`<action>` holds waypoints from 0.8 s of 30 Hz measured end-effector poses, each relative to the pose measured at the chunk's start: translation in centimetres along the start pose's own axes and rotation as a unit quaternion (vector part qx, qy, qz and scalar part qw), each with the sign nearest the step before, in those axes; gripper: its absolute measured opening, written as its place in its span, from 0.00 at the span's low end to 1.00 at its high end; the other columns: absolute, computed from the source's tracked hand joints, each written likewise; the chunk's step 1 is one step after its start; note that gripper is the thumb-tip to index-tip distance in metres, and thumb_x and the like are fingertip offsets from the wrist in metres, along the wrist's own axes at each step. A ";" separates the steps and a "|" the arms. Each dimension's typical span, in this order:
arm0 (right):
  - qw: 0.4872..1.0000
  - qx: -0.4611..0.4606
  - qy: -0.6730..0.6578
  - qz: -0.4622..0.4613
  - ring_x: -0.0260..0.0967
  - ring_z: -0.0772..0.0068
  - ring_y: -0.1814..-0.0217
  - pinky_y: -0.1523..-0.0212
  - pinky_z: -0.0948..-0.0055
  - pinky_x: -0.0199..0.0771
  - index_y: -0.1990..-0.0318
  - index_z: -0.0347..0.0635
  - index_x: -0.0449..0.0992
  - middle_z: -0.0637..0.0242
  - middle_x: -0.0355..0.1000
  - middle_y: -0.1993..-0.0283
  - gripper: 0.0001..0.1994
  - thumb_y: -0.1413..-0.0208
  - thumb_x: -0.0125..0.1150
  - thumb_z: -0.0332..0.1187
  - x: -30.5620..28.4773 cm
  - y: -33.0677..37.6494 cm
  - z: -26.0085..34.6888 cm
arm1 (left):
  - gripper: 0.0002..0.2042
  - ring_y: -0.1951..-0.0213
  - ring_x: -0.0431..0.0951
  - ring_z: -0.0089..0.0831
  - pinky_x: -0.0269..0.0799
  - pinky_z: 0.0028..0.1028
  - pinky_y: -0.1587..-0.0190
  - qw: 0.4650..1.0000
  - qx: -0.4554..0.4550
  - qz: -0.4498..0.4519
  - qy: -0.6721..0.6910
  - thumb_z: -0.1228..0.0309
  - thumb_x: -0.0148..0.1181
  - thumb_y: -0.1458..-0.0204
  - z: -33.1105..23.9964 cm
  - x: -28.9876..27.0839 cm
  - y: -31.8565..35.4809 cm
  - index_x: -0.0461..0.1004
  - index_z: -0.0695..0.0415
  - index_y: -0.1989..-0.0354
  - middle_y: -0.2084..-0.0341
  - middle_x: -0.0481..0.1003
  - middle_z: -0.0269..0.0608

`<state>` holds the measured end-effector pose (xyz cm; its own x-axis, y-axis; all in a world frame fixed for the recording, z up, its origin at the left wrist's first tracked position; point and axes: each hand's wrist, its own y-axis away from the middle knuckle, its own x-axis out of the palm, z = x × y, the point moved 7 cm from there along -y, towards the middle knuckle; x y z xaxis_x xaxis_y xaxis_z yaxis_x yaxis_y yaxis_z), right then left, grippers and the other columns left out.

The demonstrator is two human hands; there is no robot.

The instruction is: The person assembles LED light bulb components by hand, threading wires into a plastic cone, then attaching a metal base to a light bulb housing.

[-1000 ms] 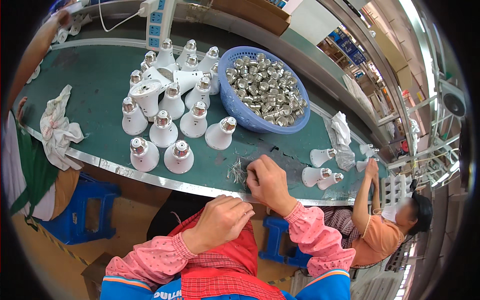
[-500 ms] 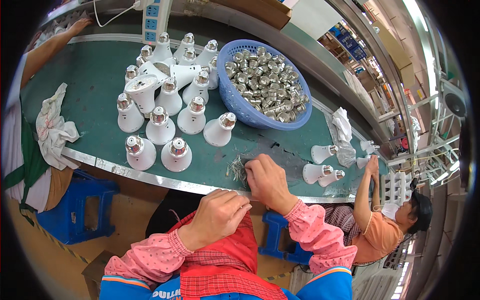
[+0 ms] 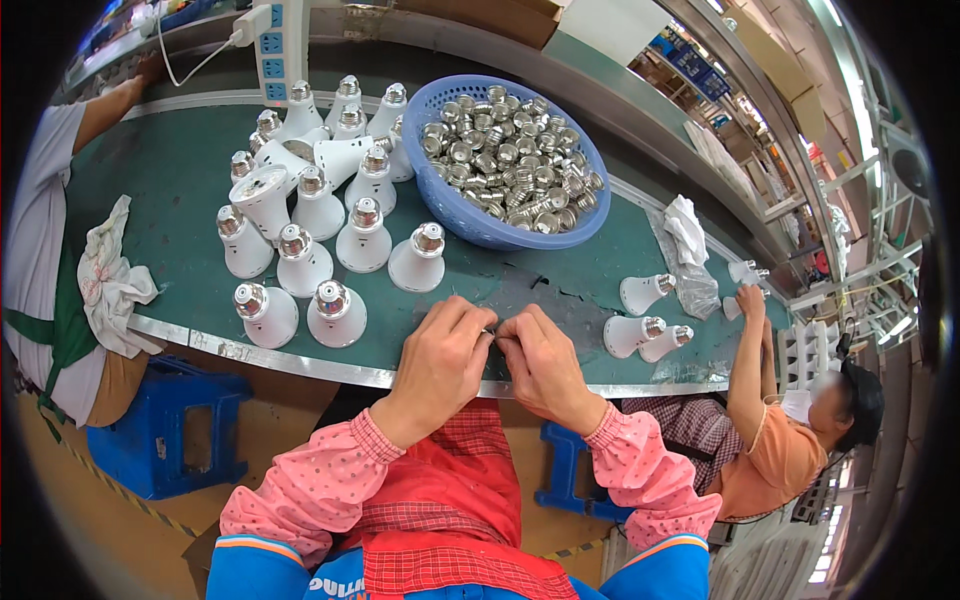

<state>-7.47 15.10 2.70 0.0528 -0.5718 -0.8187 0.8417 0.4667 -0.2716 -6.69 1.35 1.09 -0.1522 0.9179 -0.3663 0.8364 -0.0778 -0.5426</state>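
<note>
My left hand [image 3: 437,362] and my right hand [image 3: 548,362] meet fingertip to fingertip over the front edge of the green table [image 3: 400,318]. Both are closed in a pinch; whatever lies between the fingers is too small and hidden to name. Left of them, white LED bulbs with silver screw bases stand in a group, the closest being one bulb [image 3: 417,260] and another at the front [image 3: 336,315]. Behind my hands, a blue perforated basket [image 3: 432,203] is heaped with loose metal screw caps [image 3: 510,150].
To the right lie several white bulbs [image 3: 645,293] beside a clear plastic bag [image 3: 697,290]. A co-worker in orange [image 3: 765,455] reaches onto the far right. Another person's arm [image 3: 110,115] is at the left, near a crumpled cloth [image 3: 112,280]. A power strip [image 3: 272,55] stands at the back.
My left hand has moved up and forward to meet my right hand at the table edge. The pile of thin wire pins seen earlier is now hidden behind my hands.
</note>
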 end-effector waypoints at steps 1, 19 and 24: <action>1.000 -0.021 0.017 0.001 0.70 0.45 0.61 0.62 0.53 0.71 0.61 0.36 0.70 0.53 0.68 0.63 0.07 0.44 0.61 0.21 -0.1 0.0 0.2 | 0.11 0.61 0.78 0.49 0.74 0.40 0.60 1.000 0.001 0.003 0.000 0.82 0.65 0.51 0.1 0.0 -0.1 0.77 0.62 0.58 0.64 0.75 0.47; 0.984 0.093 -0.150 0.002 0.69 0.71 0.70 0.68 0.70 0.69 0.62 0.36 0.74 0.61 0.70 0.66 0.03 0.42 0.62 0.21 0.1 0.0 -1.6 | 0.03 0.75 0.73 0.17 0.67 0.21 0.73 0.992 -0.100 -0.029 0.067 0.82 0.64 0.49 1.7 -1.2 -0.3 0.77 0.63 0.68 0.73 0.74 0.35; 0.987 0.060 -0.147 -0.025 0.72 0.68 0.69 0.67 0.70 0.71 0.61 0.34 0.75 0.60 0.72 0.65 0.03 0.41 0.61 0.23 -0.6 -0.7 0.0 | 0.03 0.72 0.74 0.15 0.70 0.19 0.71 0.932 -0.244 0.016 0.268 0.80 0.63 0.46 3.9 -0.2 0.6 0.76 0.63 0.65 0.70 0.75 0.32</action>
<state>-8.08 15.12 3.35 0.1474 -0.7715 -0.6189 0.9041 0.3588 -0.2319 -8.22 -0.38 -2.05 0.0521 0.9907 0.1255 0.9958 -0.0420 -0.0815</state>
